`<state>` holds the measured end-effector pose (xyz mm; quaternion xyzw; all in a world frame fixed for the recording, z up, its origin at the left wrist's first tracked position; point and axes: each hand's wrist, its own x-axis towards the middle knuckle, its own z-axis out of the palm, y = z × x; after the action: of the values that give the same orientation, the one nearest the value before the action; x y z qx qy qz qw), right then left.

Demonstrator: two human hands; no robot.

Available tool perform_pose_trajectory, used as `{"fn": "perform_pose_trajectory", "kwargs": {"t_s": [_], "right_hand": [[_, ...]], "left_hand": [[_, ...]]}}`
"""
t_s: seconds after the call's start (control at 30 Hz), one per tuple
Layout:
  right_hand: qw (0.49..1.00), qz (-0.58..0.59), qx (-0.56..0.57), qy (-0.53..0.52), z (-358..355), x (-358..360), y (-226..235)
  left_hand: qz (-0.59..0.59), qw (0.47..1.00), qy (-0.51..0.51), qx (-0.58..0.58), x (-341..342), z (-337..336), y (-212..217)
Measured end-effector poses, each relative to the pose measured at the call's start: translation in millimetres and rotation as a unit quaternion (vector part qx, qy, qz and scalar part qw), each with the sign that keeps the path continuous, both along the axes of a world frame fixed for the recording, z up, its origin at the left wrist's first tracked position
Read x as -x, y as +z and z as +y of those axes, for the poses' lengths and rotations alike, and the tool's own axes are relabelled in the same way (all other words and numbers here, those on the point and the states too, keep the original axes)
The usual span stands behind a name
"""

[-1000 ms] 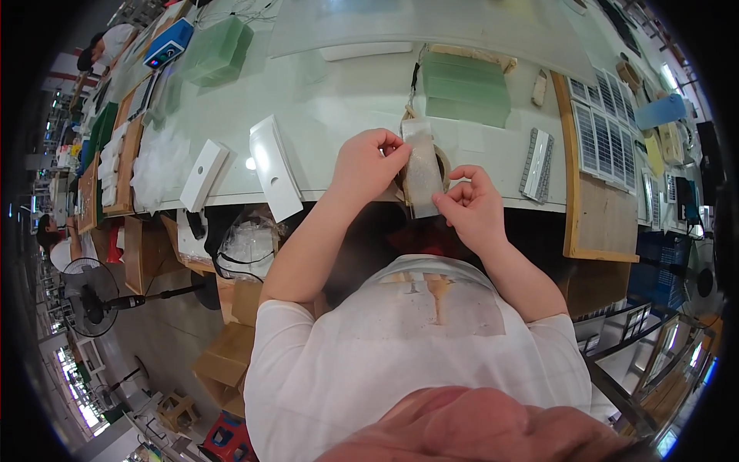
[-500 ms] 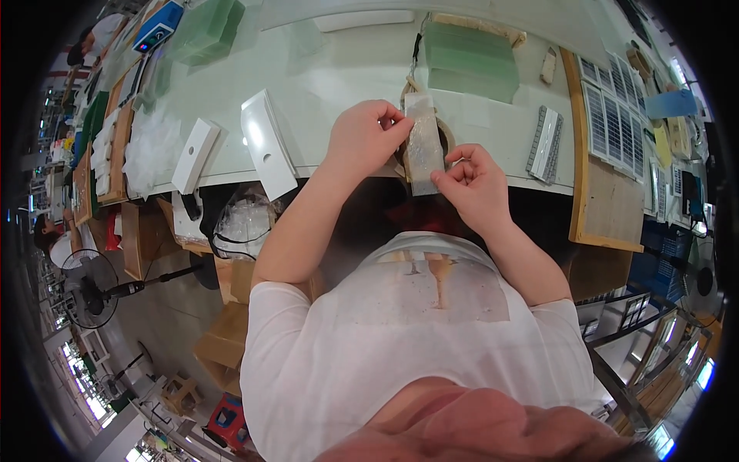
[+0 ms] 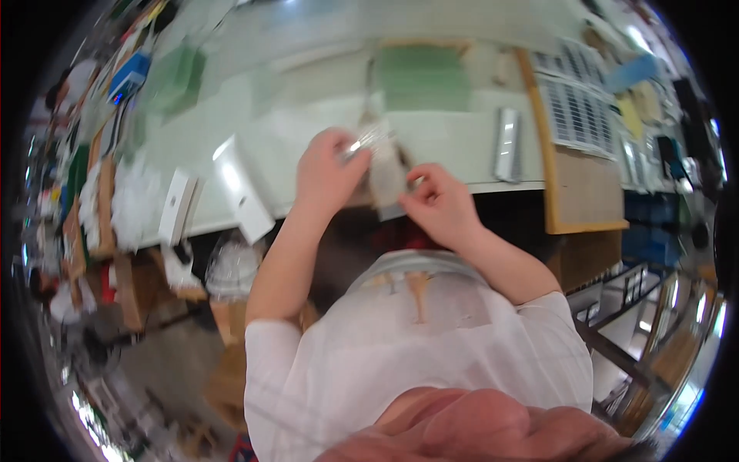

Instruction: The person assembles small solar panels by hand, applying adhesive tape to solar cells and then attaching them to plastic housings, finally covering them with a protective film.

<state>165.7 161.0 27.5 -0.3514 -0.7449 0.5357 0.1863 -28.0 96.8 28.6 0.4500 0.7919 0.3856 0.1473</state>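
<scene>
A pale flat strip in clear plastic wrapping is held between my hands at the table's front edge, its lower end past the edge. My left hand is closed in a pinch on the shiny film at the strip's upper end. With thumb and fingers together, my right hand grips the lower right side of the wrapping. Blur hides fine detail of the strip. A brownish ring, partly hidden, lies behind it. To the left rest a long white box piece and a shorter white one.
A green translucent block stands beyond my hands, another at far left near a blue device. On the right lie a grey strip and a wood-edged board with printed sheets. Crumpled plastic sits at left.
The whole view has shifted and blurred. Film at the strip's upper end now stands bunched and shiny at my left fingers. My right hand stays by the lower end.
</scene>
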Motion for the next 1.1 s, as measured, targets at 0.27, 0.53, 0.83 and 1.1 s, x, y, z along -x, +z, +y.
{"fn": "perform_pose_trajectory", "kwargs": {"t_s": [0.27, 0.53, 0.83, 1.1], "right_hand": [[0.843, -0.244, -0.480, 0.026, 145, -73, 35], [0.860, -0.269, -0.424, 0.095, 196, -89, 13], [0.976, -0.087, -0.192, -0.049, 161, -67, 54], [0.989, 0.055, 0.057, 0.128, 75, 18, 50]], "left_hand": [[0.198, 0.937, -0.244, -0.152, -28, -60, 13], [0.260, 0.925, -0.185, -0.208, -35, -66, -22], [0.233, 0.930, -0.175, -0.225, -41, -73, -18], [0.211, 0.931, -0.165, -0.248, -40, -76, -36]]}}
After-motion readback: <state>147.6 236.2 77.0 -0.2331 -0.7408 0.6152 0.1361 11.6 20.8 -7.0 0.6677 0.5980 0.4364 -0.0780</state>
